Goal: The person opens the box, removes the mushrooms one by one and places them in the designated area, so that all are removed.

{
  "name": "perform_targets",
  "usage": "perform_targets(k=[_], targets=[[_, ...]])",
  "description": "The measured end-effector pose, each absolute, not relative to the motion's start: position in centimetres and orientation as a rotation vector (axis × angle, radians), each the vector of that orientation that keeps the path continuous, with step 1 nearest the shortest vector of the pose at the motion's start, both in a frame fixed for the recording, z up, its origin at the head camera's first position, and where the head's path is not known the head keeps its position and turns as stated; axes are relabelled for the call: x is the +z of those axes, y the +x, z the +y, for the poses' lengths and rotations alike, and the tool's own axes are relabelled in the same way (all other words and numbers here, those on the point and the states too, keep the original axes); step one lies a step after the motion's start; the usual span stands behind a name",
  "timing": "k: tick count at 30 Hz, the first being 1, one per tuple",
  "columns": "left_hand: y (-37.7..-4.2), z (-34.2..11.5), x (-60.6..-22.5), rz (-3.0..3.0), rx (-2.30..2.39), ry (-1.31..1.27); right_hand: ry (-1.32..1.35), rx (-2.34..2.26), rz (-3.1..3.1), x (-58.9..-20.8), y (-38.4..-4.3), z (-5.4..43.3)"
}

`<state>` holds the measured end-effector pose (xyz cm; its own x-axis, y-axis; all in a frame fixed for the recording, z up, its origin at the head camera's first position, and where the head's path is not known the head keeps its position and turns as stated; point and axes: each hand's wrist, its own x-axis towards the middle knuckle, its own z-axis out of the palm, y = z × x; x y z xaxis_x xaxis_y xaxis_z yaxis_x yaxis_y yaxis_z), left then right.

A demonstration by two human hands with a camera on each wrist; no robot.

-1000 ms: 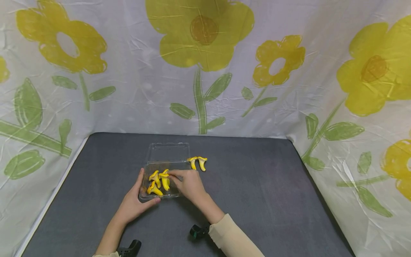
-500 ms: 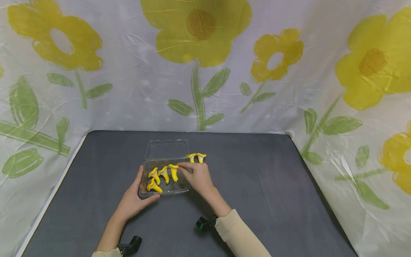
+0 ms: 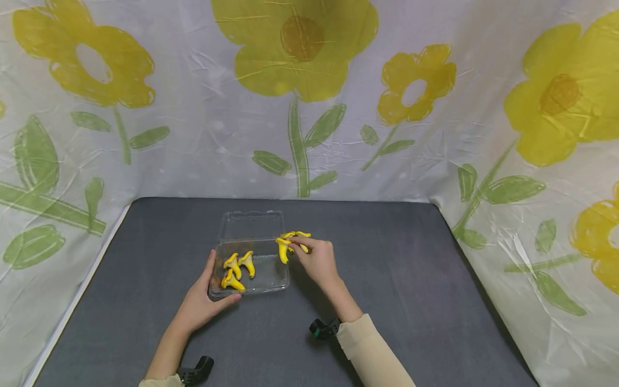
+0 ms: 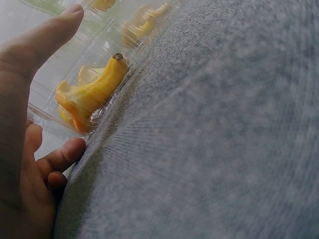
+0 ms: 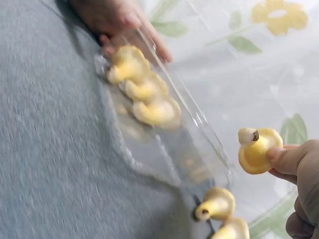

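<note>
A clear plastic clamshell container (image 3: 266, 278) lies on the dark table with its lid (image 3: 253, 224) folded back. My left hand (image 3: 199, 303) grips its near left corner, thumb along the front wall and fingers at the left side. Inside sit three yellow chanterelle mushrooms, one (image 4: 94, 92) close to the left thumb and another (image 3: 247, 263) farthest right. My right hand (image 3: 319, 263) pinches a chanterelle (image 3: 283, 250) by its cap between thumb and fingertips, at the container's right edge. In the right wrist view this held mushroom (image 5: 259, 152) shows its stem end.
Two more chanterelles, one of them (image 5: 217, 203) nearer the container, lie on the table (image 3: 411, 279) just beyond its right edge, partly hidden by the right hand. A flower-printed white curtain (image 3: 203, 134) encloses the table's back and sides.
My right hand has moved right, carrying the pinched chanterelle from beside the others in the container to its right edge. The left hand has kept its grip on the container.
</note>
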<state>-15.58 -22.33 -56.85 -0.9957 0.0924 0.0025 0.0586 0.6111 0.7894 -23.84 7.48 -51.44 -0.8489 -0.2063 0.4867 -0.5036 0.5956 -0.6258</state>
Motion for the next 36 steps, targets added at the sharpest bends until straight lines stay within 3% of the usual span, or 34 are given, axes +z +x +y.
perform_targets(k=[22,36], targets=[[-15.6,-22.4,-57.0,2.799,1.350,0.123,0.311,1.076,-2.395,-54.3,-26.8,14.3],[-15.5,-22.4,-57.0,2.794,1.359,0.126,0.208,1.095,-2.465,-56.7,-28.0,15.1]])
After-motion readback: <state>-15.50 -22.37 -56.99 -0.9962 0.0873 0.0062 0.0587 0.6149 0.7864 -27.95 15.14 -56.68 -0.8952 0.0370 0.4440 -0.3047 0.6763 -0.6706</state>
